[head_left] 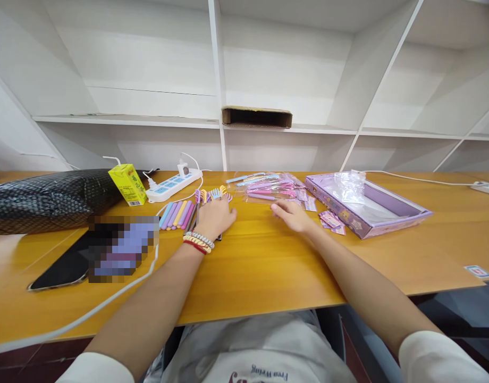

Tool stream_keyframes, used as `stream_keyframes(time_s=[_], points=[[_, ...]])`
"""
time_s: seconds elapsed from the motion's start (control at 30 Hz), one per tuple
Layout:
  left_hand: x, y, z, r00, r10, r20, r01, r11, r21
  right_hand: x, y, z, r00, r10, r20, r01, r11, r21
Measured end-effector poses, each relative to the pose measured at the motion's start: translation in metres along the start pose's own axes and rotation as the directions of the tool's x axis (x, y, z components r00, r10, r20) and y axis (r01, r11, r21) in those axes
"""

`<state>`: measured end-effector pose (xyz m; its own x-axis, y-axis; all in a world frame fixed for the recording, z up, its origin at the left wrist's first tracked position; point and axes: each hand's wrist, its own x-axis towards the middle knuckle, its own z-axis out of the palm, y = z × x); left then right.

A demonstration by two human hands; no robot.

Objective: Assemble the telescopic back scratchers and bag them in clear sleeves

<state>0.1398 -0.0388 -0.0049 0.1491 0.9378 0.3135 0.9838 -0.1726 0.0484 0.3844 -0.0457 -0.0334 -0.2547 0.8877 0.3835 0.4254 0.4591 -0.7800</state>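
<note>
Our two hands are apart. Our left hand (216, 215) lies over the thin dark rods with pastel claw-shaped ends (216, 193); our right hand (291, 214) is near the clear plastic packets of pink and blue sticks (270, 186). We cannot tell if either grips.

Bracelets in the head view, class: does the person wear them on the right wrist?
No, the bracelets circle the wrist of the left hand, while the right hand has a bare wrist.
</note>
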Motion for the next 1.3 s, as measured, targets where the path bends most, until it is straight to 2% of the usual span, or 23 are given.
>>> stream_keyframes(time_s=[0.07,0.17,0.23,0.3,0.5,0.7,0.9,1.07,1.3], points=[[-0.005,0.01,0.004,0.987,0.159,0.003,-0.159,0.987,-0.034,0.001,0.004,-0.002,0.999,-0.048,0.01,0.049,0.985,-0.168],[-0.013,0.023,0.013,0.927,0.374,0.036,-0.37,0.925,-0.088,0.004,0.011,-0.005,1.0,0.005,0.026,0.003,0.95,-0.313],[-0.017,0.028,0.018,0.879,0.472,0.066,-0.462,0.878,-0.124,0.005,0.015,-0.007,0.996,0.074,0.041,-0.053,0.923,-0.382],[-0.019,0.028,0.021,0.848,0.521,0.092,-0.504,0.849,-0.161,0.006,0.018,-0.007,0.99,0.127,0.066,-0.087,0.899,-0.43],[-0.016,0.023,0.023,0.829,0.537,0.156,-0.503,0.838,-0.213,0.006,0.017,-0.005,0.983,0.141,0.116,-0.066,0.869,-0.491],[-0.015,0.023,0.022,0.825,0.541,0.162,-0.506,0.835,-0.216,0.008,0.023,-0.01,0.997,0.064,-0.032,-0.069,0.742,-0.667],[-0.015,0.023,0.021,0.825,0.539,0.172,-0.505,0.838,-0.207,0.006,0.029,-0.009,0.979,0.203,-0.005,-0.134,0.629,-0.765],[-0.015,0.024,0.021,0.819,0.547,0.172,-0.513,0.833,-0.206,0.006,0.03,-0.007,0.964,0.266,0.009,-0.167,0.628,-0.76],[-0.015,0.023,0.019,0.817,0.548,0.178,-0.515,0.833,-0.199,0.008,0.031,-0.009,0.978,0.205,-0.044,-0.17,0.657,-0.735]])
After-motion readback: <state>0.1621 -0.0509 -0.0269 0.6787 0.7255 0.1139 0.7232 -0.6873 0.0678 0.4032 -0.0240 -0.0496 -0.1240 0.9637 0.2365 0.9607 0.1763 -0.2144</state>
